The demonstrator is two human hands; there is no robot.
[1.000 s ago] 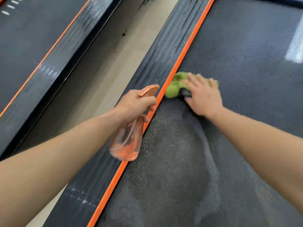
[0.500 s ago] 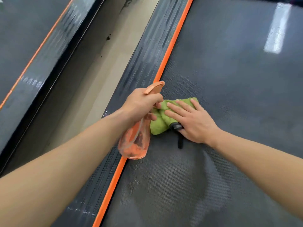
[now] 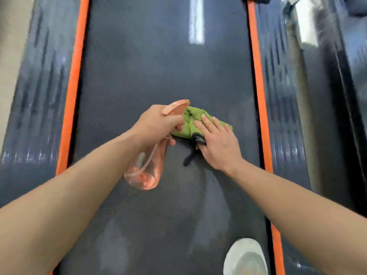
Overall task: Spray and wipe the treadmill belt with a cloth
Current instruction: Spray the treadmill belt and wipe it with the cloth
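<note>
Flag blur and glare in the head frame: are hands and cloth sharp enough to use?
Head view: side rails streaked by motion blur; a bright glare strip on the belt near the top; left hand, spray bottle, right hand and green cloth fairly sharp at centre.

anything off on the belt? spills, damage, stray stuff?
No damage visible. Pale damp streaks on the belt near the camera look like spray residue. A white shoe stands on it, lower right. A dark strap trails from the green cloth.
</note>
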